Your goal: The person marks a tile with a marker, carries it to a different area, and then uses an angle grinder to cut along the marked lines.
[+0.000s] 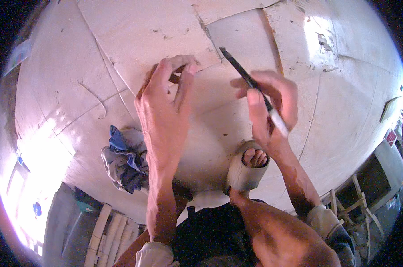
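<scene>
My right hand [274, 100] is closed around a slim tool with a long black shaft [239, 66] and a white rear end. The tool slants up and left, its dark narrow tip above the pale sheet surface [201, 107]; its exact kind is not clear. Left of it, my left hand [163, 95] is raised over the same surface. Its thumb and index finger curve together at the tips in a pinch. Anything between them is too small or blurred to make out. A crumpled grey and blue cloth [126, 162] lies beside my left wrist.
My foot in a beige slide sandal [246, 175] rests on the pale surface between my forearms. Seams and a raised overlapping edge [272, 42] cross the sheets ahead. Wooden slats [110, 231] stand at lower left, and a wooden frame [363, 209] at lower right.
</scene>
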